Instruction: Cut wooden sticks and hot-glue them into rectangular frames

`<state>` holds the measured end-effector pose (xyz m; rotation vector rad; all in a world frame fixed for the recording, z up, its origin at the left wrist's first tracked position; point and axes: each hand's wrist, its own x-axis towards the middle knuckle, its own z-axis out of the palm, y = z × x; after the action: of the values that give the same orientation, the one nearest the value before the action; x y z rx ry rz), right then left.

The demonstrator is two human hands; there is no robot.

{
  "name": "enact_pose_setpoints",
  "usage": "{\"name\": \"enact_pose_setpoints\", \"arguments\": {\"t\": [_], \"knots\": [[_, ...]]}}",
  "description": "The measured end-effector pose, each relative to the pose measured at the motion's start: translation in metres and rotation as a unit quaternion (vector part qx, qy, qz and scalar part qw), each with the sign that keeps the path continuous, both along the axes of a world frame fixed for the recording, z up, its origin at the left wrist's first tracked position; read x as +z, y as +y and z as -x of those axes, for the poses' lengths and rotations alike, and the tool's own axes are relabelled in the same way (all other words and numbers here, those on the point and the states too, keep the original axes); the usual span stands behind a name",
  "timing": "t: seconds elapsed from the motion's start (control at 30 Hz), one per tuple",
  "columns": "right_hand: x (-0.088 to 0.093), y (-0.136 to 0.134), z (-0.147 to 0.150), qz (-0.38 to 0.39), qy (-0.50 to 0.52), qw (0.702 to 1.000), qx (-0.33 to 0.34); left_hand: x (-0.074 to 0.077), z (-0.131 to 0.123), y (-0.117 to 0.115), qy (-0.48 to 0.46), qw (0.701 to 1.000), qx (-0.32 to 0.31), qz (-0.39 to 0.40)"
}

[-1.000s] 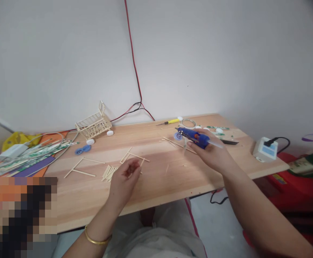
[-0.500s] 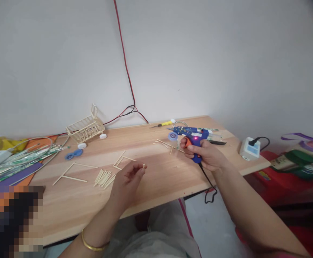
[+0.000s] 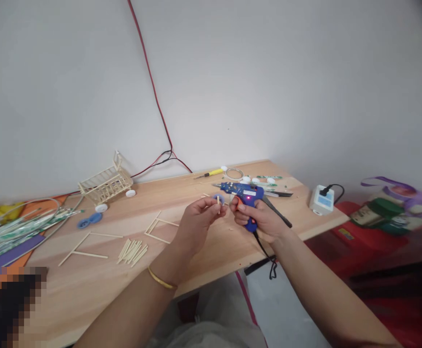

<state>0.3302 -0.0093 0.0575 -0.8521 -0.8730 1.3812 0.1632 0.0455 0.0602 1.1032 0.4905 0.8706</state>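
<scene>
Hands (image 3: pixel 195 220) (image 3: pixel 267 221) closer together, wooden table (image 3: pixel 83 287), pale wall (image 3: pixel 269 87)

Plastic glue gun (image 3: pixel 241 188), smooth wooden table (image 3: pixel 87 290)

Your two hands (image 3: pixel 197 220) (image 3: pixel 259 217) share one bench (image 3: pixel 211 253) with one glue gun (image 3: pixel 246 191), one cart (image 3: pixel 106 187), two stick frames (image 3: pixel 74 249) (image 3: pixel 152 223), three blue caps (image 3: pixel 95 217) (image 3: pixel 83 223) (image 3: pixel 221 198) and one yellow tool (image 3: pixel 216 172).

Glue gun (image 3: pixel 249 192) partly behind right hand (image 3: pixel 261 218)
</scene>
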Motion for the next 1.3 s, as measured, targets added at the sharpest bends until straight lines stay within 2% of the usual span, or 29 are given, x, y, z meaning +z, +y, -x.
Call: {"name": "enact_pose_setpoints", "arguments": {"t": [0.07,0.13,0.2,0.27,0.33,0.5,0.63,0.73,0.8,0.87,0.93,1.0,1.07,1.13,1.2,1.3], "knots": [[0.003,-0.002,-0.009,-0.028,0.015,0.997,-0.075,-0.004,-0.001,0.004,0.076,0.996,0.021,-0.051],[0.007,-0.007,-0.023,-0.054,0.019,0.987,-0.153,-0.008,0.0,0.014,0.197,0.97,0.035,-0.14],[0.011,-0.013,-0.04,-0.064,0.001,0.976,-0.209,-0.01,0.0,0.031,0.323,0.913,0.036,-0.247],[0.013,-0.021,-0.055,-0.059,-0.025,0.97,-0.236,-0.01,-0.007,0.051,0.411,0.842,0.024,-0.348],[0.012,-0.03,-0.065,-0.046,-0.041,0.967,-0.246,-0.007,-0.023,0.071,0.43,0.819,0.013,-0.38],[0.006,-0.056,-0.076,-0.02,-0.05,0.966,-0.252,-0.002,-0.091,0.107,0.436,0.796,-0.031,-0.419],[-0.001,-0.074,-0.086,0.008,-0.041,0.965,-0.26,-0.005,-0.143,0.124,0.443,0.795,-0.054,-0.412],[-0.006,-0.083,-0.094,0.024,-0.044,0.964,-0.262,-0.006,-0.162,0.132,0.436,0.805,-0.041,-0.4],[-0.01,-0.085,-0.096,0.029,-0.042,0.965,-0.257,-0.003,-0.163,0.132,0.425,0.817,-0.015,-0.39],[-0.013,-0.083,-0.094,0.033,-0.037,0.967,-0.248,0.002,-0.152,0.126,0.412,0.83,0.013,-0.375],[-0.016,-0.077,-0.086,0.041,-0.028,0.974,-0.222,0.008,-0.129,0.114,0.398,0.843,0.032,-0.361],[-0.019,-0.068,-0.073,0.043,-0.021,0.983,-0.18,0.012,-0.096,0.096,0.383,0.854,0.044,-0.349],[-0.019,-0.059,-0.057,0.037,-0.019,0.989,-0.139,0.013,-0.056,0.075,0.335,0.884,0.045,-0.323],[-0.017,-0.047,-0.041,0.03,-0.018,0.993,-0.112,0.01,-0.013,0.054,0.324,0.898,0.052,-0.292],[-0.013,-0.034,-0.025,0.028,-0.005,0.995,-0.097,0.002,0.025,0.037,0.319,0.914,0.085,-0.237],[-0.008,-0.007,-0.001,0.034,0.029,0.996,-0.078,-0.01,0.068,0.02,0.299,0.929,0.123,-0.179]]}}
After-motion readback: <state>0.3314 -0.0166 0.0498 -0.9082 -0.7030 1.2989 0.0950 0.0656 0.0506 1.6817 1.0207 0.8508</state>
